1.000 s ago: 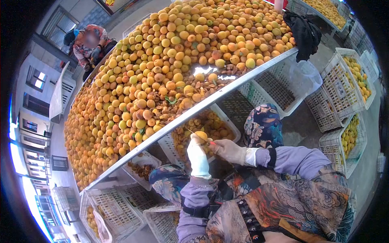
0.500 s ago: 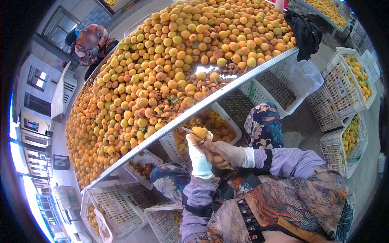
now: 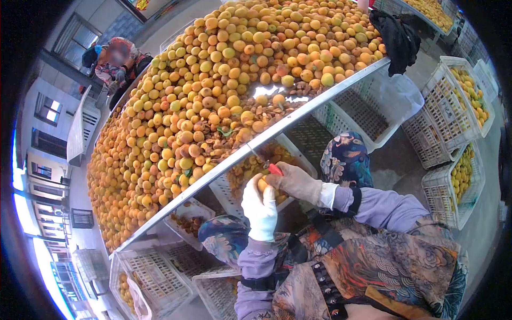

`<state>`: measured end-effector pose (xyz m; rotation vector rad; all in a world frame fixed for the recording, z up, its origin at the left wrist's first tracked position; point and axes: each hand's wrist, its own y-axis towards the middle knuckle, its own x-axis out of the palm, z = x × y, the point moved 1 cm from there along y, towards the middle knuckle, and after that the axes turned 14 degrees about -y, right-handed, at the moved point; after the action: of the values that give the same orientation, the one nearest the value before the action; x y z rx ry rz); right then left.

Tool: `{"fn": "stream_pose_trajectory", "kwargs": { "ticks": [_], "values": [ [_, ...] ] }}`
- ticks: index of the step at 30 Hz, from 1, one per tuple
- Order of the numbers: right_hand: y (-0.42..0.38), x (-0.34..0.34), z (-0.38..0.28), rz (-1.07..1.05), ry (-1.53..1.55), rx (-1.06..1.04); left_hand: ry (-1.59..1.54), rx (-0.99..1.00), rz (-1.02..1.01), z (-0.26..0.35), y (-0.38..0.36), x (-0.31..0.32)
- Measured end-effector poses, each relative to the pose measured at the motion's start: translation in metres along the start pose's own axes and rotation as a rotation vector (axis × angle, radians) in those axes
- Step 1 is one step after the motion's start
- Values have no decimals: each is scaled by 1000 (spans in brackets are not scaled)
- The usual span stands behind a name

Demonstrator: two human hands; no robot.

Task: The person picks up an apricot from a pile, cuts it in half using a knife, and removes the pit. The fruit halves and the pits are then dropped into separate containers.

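Note:
My left hand (image 3: 260,208), in a white glove, has its fingers closed around an apricot (image 3: 262,184). Gloved as well, my right hand (image 3: 296,184) grips a small knife (image 3: 275,169) by its red handle. The thin blade points up and away, toward the table edge, and stands apart from the fruit. My right fingertips are right beside the apricot and may touch it. Under both hands is a white crate (image 3: 311,169) with apricot pieces in it.
A metal-rimmed table (image 3: 320,101) carries a large heap of apricots (image 3: 213,90). Stacked crates of fruit (image 3: 445,112) stand at right, more crates (image 3: 152,272) at lower left. A black cloth (image 3: 397,40) hangs over the table's corner. Another person (image 3: 118,61) sits across at upper left.
The knife has come away from the apricot, its blade swinging upward. My right hand has shifted up a little, and my left hand has turned, with the fruit now lower between the fingers.

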<state>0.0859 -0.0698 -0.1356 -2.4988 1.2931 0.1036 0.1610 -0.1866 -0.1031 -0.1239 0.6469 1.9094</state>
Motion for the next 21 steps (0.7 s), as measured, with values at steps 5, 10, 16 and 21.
{"fn": "stream_pose_trajectory", "kwargs": {
  "ticks": [5, 10, 16, 21],
  "values": [
    [3, 8, -1, -65, 207, 66, -101, -109, 1, 2, -5, 4],
    [-6, 6, -8, -110, 363, 76, -512, -283, -1, -39, -14, 9],
    [-17, -2, -10, -219, 421, 111, -1411, -712, 236, -48, -10, 12],
    [-16, -4, -9, -225, 506, 108, -1556, -738, 294, -67, -9, 1]
  ]
}}
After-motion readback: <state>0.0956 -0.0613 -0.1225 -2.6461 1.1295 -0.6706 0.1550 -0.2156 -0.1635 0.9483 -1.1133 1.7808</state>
